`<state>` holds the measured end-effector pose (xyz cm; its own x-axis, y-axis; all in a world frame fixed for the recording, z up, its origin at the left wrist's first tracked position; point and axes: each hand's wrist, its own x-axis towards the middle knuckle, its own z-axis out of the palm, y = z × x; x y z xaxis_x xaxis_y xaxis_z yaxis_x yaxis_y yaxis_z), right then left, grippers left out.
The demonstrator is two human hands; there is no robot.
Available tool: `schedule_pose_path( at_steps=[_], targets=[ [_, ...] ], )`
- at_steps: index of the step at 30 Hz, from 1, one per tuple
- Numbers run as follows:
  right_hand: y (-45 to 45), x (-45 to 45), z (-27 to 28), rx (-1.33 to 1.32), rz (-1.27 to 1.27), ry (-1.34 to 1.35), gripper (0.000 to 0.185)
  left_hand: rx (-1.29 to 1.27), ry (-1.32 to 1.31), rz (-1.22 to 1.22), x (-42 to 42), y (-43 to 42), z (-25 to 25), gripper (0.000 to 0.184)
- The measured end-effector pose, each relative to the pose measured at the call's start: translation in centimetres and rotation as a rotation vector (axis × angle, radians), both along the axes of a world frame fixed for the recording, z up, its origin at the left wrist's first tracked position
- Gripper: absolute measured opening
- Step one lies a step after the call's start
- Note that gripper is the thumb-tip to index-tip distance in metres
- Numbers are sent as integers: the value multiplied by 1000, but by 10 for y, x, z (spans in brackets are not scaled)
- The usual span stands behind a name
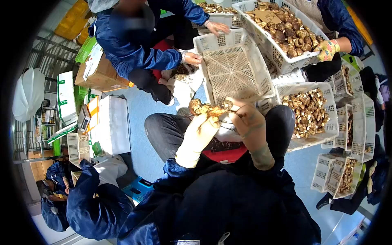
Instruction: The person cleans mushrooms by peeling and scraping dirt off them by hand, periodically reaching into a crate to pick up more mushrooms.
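Observation:
My left hand [198,136], in a pale glove, grips a brown-and-cream mushroom [210,110] with a thick stem, held up above my lap. The mushroom lies sideways, its darker rounded end to the left. At its right end is my right hand [250,128], also gloved and slightly blurred, with fingers closed; whether they pinch the stem or a small tool is hidden. Just beyond stands a white plastic crate [267,87] with a mesh bottom. To the right, another white crate [312,143] holds a heap of similar mushrooms [305,112].
Opposite, a co-worker in blue [130,45] has both hands on the mesh-bottomed crate's rim. Another person's patterned glove [328,50] grips a crate of larger mushrooms [286,32]. More crates [357,122] stand at right. Left are a foam box [112,124] and a seated person [94,204].

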<state>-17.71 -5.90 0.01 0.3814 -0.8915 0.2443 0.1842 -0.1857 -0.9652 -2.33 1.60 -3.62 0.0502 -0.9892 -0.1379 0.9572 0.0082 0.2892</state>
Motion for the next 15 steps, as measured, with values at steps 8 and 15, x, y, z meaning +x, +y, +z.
schedule_pose_path(
  at_steps=[8,15],
  targets=[
    [15,9,6,-353,-82,174,11,121,39,28,-5,2,20,26],
    [20,-4,12,21,15,288,22,201,140,53,-9,13,13,24]
  ],
)
